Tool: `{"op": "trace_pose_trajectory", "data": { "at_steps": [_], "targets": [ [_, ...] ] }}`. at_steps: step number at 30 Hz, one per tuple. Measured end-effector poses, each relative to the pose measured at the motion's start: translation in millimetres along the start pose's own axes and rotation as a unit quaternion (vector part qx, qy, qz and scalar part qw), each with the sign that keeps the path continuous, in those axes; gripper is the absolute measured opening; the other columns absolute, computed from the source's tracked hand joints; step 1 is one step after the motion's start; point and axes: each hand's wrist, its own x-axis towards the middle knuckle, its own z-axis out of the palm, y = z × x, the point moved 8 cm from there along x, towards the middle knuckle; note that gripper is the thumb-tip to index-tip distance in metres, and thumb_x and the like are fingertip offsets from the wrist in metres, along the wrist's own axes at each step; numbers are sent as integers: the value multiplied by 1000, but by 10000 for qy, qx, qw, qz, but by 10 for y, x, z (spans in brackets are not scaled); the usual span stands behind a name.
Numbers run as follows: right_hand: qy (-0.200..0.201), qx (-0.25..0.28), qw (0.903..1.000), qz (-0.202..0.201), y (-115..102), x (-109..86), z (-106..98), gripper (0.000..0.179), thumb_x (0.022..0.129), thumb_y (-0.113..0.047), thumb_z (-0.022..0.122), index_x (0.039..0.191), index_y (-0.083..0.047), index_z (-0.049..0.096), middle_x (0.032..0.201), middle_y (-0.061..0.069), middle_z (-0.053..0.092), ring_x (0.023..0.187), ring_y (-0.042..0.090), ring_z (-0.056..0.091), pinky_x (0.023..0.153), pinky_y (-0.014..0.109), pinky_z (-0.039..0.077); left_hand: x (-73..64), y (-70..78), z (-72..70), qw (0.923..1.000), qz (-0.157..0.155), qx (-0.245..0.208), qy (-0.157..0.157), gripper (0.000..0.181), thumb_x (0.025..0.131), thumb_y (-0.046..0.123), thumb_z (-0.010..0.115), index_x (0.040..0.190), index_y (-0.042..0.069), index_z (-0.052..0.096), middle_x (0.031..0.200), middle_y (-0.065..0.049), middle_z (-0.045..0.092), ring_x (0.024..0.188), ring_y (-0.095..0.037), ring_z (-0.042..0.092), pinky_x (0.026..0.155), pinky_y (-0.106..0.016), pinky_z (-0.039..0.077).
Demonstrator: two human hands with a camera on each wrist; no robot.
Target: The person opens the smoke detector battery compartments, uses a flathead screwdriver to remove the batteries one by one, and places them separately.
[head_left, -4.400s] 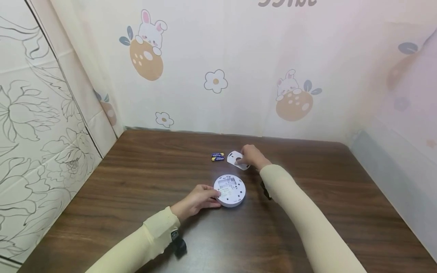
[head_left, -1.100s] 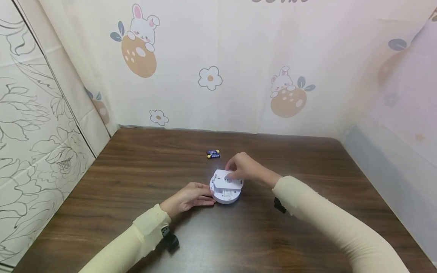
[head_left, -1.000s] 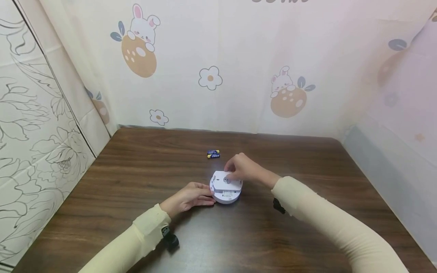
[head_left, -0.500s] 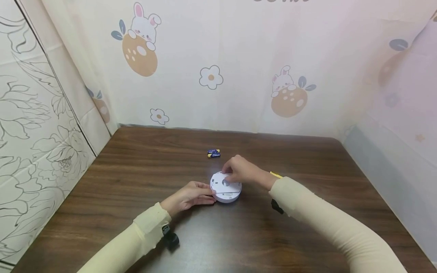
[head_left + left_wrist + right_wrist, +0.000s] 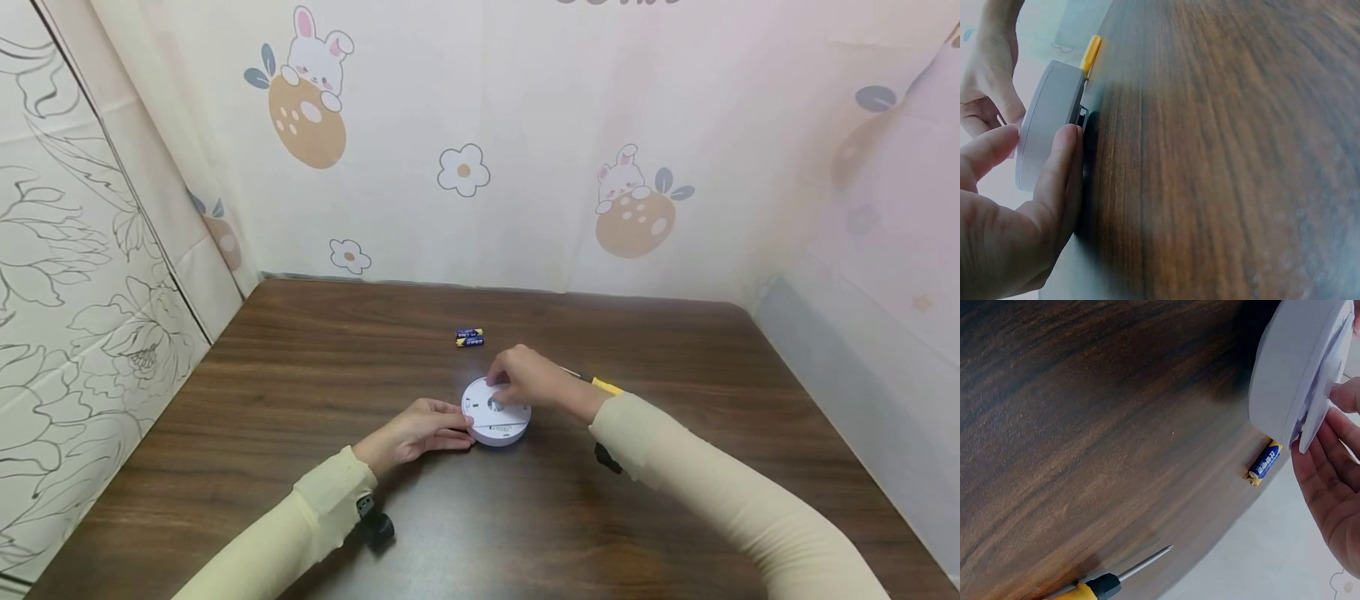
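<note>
A round white device [image 5: 504, 437], much like a smoke detector, sits on the wooden table. Over its top lies a white mounting plate [image 5: 478, 408] with a hole in the middle. My left hand [image 5: 412, 433] holds the device's left side, thumb at the upper rim and straight fingers along the lower side, as the left wrist view shows. Pinched between thumb and fingers of my right hand [image 5: 531, 377] is the plate, the thumb at its hole and the fingertips at the far edge. In the right wrist view, one plate end [image 5: 1315, 422] stands slightly apart from the device.
Two blue and yellow batteries [image 5: 469, 337] lie side by side behind the device. A screwdriver [image 5: 607, 386] with a yellow handle lies to the right, partly behind my right forearm. Patterned cloth [image 5: 540, 225] hangs along the table's back edge.
My right hand has brought the plate from the table near the batteries onto the device and lowered it flatter. The left hand keeps its hold. The screwdriver has come into view behind the right arm.
</note>
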Motion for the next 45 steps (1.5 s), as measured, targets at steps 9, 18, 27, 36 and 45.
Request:
{"op": "trace_pose_trajectory", "data": {
  "at_steps": [9, 18, 27, 36, 45],
  "targets": [
    [116, -157, 9998, -105, -30, -26, 6, 15, 73, -16, 70, 88, -12, 69, 81, -5, 61, 72, 4, 54, 64, 14, 49, 8, -14, -1, 10000, 15, 46, 31, 35, 81, -4, 57, 110, -16, 42, 79, -14, 60, 75, -26, 62, 79, -38, 51],
    [341, -194, 9979, -508, -54, -59, -2, 13, 75, -14, 70, 87, -10, 70, 79, -3, 58, 70, 6, 53, 59, 14, 47, 9, 2, 7, 9999, 26, 69, 134, 35, 81, -5, 57, 110, -17, 42, 79, -15, 59, 73, -25, 62, 78, -38, 52],
    [661, 204, 9948, -750, -44, -93, -10, 10, 75, -12, 70, 83, -8, 70, 75, -2, 55, 67, 7, 50, 56, 15, 46, 16, -10, 1, 9995, 36, 135, 277, 34, 79, -5, 59, 108, -16, 44, 77, -15, 60, 73, -24, 62, 77, -37, 52],
    [681, 475, 9934, -790, 33, -98, 22, 10, 76, -13, 69, 85, -11, 71, 75, -6, 53, 67, 6, 49, 54, 16, 46, 21, -7, -5, 9994, 41, 152, 306, 33, 79, -5, 58, 107, -16, 45, 77, -14, 60, 72, -23, 62, 77, -37, 52],
    [-269, 722, 9918, -1022, 49, -101, 38, 21, 81, -9, 63, 101, -9, 66, 90, -2, 55, 82, 9, 52, 70, 18, 49, 26, -25, -19, 9992, -56, 124, 387, 36, 79, -3, 60, 108, -16, 45, 77, -15, 62, 74, -26, 63, 77, -37, 52]
  ]
}}
